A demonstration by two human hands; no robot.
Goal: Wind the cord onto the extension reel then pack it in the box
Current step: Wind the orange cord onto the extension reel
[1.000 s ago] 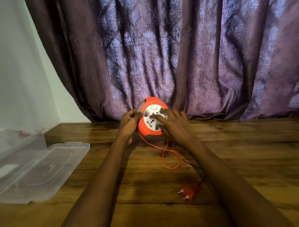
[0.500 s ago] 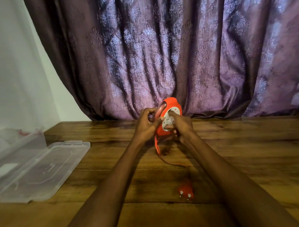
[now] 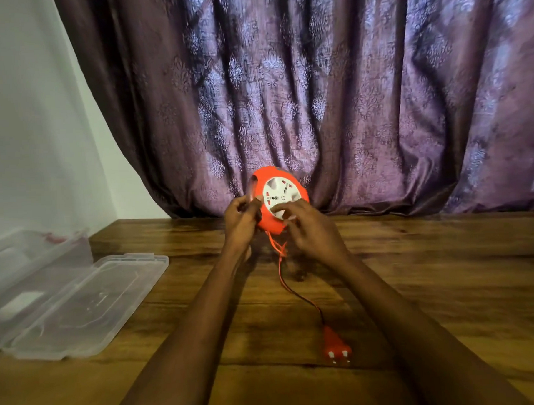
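Since half a second ago the extension reel [image 3: 282, 198] has turned so its white socket face points back toward the camera instead of sitting edge-on, and the plug [image 3: 337, 346] has slid right and nearer on the table, with more slack cord [image 3: 294, 288] laid out than before. Head view only: reel is held up off the wooden table [image 3: 446, 271], in front of the purple curtain [image 3: 316, 93]. Left hand [image 3: 240, 220] is curled around the reel's left rim, fingers closed on what looks like a handle or rim piece; that part is motion-blurred, can't tell exactly which. Right hand [image 3: 309, 228] sits against the lower right of the white face, fingers bent and touching it, thumb side under the orange body; whether it pinches a knob I can't tell. Cord drops from the reel's bottom edge, bunches in a small loop just below, then runs down-right across the table to the plug, which lies flat with its two pins pointing toward the camera. Containers: clear plastic box [image 3: 32, 258] at far left edge, open, with its clear lid [image 3: 89, 305] lying flat on the table beside it. Something pale shows through the box wall and a red smear near its far rim; both too blurred to identify. Box and lid are unchanged from the earlier frame, well apart from the reel.
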